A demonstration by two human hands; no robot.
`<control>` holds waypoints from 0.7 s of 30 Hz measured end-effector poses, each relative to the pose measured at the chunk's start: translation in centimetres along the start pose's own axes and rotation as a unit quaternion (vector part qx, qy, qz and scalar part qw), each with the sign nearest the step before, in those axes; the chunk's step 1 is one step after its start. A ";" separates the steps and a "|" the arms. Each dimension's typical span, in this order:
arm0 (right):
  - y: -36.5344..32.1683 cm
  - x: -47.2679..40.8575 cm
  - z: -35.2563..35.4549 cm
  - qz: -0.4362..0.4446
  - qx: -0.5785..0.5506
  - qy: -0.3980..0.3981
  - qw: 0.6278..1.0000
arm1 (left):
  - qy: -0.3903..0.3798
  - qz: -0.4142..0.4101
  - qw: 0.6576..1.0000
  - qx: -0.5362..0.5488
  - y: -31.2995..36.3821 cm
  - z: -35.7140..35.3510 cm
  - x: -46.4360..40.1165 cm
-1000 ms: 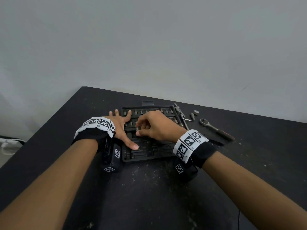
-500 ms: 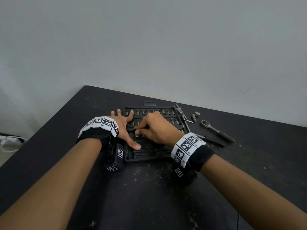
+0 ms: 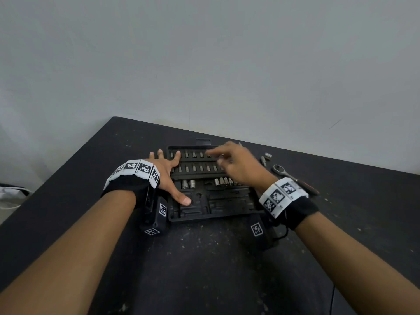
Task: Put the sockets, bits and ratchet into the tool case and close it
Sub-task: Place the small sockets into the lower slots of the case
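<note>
The black table (image 3: 204, 269) carries the open tool case (image 3: 211, 201), lying flat near the far edge w/ its slots facing up. My left hand (image 3: 167, 176) is spread flat on the case's left side, fingers apart, thumb tip pressed on the lower tray, gripping nothing. My right hand (image 3: 241, 167) hovers over the upper right rows, fingers loosely curled & motion-blurred; can't tell if there's a bit pinched in them. It hides the right end of the rows, so no full count. Ratchet (image 3: 293, 177) lies on the table right of the case, handle partly behind my right wristband. Sockets (image 3: 188, 184): 2 at left of the third row, approx. 4 more mid-row. 2 loose pieces (image 3: 266, 157) sit beyond the ratchet head, too small to identify.
</note>
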State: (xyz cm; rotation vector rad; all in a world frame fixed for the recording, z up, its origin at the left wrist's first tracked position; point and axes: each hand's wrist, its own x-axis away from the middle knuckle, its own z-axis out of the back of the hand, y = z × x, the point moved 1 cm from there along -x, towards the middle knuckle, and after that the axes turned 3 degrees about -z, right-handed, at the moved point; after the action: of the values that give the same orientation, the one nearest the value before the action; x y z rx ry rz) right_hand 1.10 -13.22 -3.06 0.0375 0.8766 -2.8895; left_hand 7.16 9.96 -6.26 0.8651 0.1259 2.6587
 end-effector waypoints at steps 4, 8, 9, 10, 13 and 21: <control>4.4 -1.1 4.0 -0.140 0.053 0.112 0.982 | -0.004 0.002 1.000 0.004 0.2 0.2 -0.1; 9.1 -1.2 6.3 -0.237 0.099 0.100 0.961 | -0.002 0.001 1.000 0.006 0.3 0.2 0.0; 9.9 -1.2 6.6 -0.246 0.101 0.101 0.959 | -0.002 0.000 1.000 0.005 0.3 0.2 0.0; 10.6 -1.2 6.7 -0.252 0.096 0.099 0.958 | -0.002 -0.001 1.000 0.004 0.3 0.1 0.0; 11.8 -1.3 6.8 -0.253 0.107 0.048 0.960 | -0.002 0.002 1.000 0.000 0.2 0.1 0.2; 12.5 -2.0 5.7 -0.219 0.163 0.026 0.962 | 0.000 0.001 1.000 0.000 0.0 0.1 0.1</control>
State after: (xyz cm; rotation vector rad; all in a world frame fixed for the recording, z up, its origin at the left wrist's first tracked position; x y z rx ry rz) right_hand 4.71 -26.51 -5.13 -0.0589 0.4470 -3.4340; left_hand 7.15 9.93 -6.16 0.8668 0.1261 2.6600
